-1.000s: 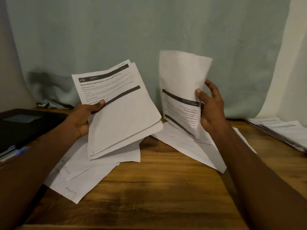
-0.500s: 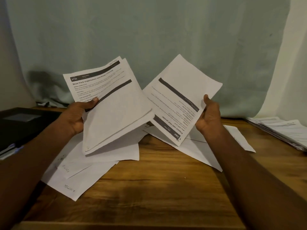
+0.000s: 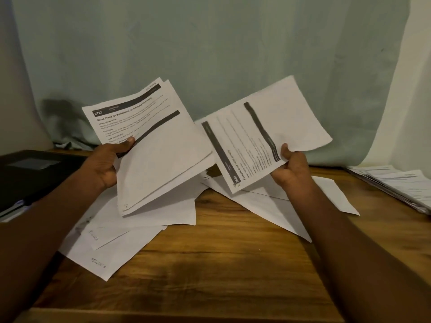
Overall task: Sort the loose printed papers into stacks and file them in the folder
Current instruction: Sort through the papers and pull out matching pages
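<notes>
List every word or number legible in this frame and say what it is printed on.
"2723": dark header bar of the top sheet held in the left hand.
"Shoe Rack Organization and Insole Cleaning": title of that sheet; last words less sure.
"3564": corner of the single sheet in the right hand; digits uncertain.
Body text on both sheets: too small.
Handwriting on the loose papers on the table: unreadable.
Side stack: blurred.

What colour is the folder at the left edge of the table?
Black; the folder shows only in the head view, with a grey label patch on its cover.
</notes>
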Tool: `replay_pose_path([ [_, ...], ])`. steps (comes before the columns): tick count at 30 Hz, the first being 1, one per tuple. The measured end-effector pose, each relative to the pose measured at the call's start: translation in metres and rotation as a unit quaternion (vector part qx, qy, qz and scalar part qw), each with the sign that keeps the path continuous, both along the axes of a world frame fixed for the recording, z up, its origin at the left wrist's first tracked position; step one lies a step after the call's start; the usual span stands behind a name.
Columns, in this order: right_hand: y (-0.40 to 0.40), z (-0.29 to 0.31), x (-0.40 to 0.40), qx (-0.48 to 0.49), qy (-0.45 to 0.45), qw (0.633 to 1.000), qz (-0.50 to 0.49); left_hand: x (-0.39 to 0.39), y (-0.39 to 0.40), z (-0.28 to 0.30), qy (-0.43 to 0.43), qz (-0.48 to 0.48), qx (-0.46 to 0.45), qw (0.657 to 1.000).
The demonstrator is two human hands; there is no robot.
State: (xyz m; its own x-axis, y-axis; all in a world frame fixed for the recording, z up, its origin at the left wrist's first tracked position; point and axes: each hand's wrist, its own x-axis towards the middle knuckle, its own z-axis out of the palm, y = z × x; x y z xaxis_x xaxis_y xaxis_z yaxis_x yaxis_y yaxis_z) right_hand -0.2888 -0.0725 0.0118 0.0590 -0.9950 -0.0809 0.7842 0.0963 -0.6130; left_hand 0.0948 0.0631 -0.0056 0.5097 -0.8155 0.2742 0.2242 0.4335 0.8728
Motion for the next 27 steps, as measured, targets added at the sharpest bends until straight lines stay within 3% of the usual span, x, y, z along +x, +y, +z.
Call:
replay_pose_path([
  [4,0.006,0.001,-0.001,-0.013,-0.059,0.998,0.012,-0.005,0.004,0.001,0.017,-0.001,-0.011,1.0],
  [22,0.014,0.007,-0.002,-0.02,-0.045,0.998,0.026,-0.003,-0.001,0.0,0.003,0.012,-0.012,1.0],
  [27,0.018,0.007,0.003,-0.028,-0.105,0.992,0.058,-0.016,0.006,0.003,0.039,-0.044,-0.057,0.997],
])
